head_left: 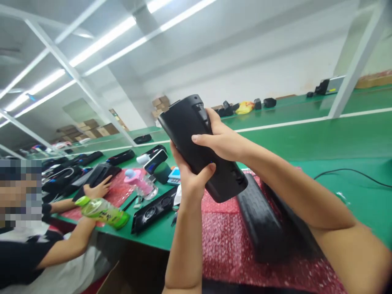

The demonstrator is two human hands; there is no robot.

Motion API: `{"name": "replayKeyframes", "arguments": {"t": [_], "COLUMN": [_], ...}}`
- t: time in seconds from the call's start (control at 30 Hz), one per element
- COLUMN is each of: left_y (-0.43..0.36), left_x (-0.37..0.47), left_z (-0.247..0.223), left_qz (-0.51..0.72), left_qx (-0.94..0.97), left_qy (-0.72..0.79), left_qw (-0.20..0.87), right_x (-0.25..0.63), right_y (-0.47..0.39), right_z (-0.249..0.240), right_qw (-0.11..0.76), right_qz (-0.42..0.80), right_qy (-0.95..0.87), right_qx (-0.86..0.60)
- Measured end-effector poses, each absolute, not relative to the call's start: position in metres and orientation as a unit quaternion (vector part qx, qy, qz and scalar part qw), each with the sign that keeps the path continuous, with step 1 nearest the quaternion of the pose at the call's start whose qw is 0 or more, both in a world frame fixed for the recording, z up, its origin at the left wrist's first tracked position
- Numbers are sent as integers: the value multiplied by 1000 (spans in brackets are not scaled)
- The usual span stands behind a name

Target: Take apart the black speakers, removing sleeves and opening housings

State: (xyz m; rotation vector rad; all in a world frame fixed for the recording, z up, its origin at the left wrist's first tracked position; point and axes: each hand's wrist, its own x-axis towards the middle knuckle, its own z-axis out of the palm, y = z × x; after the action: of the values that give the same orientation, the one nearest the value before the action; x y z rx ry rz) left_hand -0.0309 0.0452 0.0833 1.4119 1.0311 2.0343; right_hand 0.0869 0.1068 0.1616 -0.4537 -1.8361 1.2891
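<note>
A black, rounded, elongated casing (190, 134) is held up and tilted in front of me. My left hand (194, 175) grips its lower left side, the thumb lying across the front. Around its upper right edge wraps my right hand (222, 136), with the thumb on the casing's face. Recessed slots show near the casing's top right and bottom right. Beneath it, red bubble wrap (222, 241) covers the bench, and a long black textured part (260, 216) lies on that wrap, partly behind my right forearm.
At the left, a person's hand (98, 188) rests by black devices. A green-capped bottle (105, 212) lies near the edge of the green bench (156, 241). Beyond are a black speaker panel (153, 210), a pink-topped clear container (143, 185) and a black cable (352, 170).
</note>
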Motion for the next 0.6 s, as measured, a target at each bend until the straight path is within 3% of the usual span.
{"name": "replayKeyframes", "arguments": {"t": [0.37, 0.6], "left_y": [93, 97], "left_x": [-18, -12], "left_z": [74, 70], "left_qz": [754, 772], "left_qx": [502, 501], "left_qy": [312, 314], "left_qw": [286, 234], "right_x": [97, 93], "right_y": [133, 131], "right_z": [162, 164], "right_qw": [449, 462], "right_qz": [470, 432], "right_qy": [-733, -749], "right_qx": [-201, -198]}}
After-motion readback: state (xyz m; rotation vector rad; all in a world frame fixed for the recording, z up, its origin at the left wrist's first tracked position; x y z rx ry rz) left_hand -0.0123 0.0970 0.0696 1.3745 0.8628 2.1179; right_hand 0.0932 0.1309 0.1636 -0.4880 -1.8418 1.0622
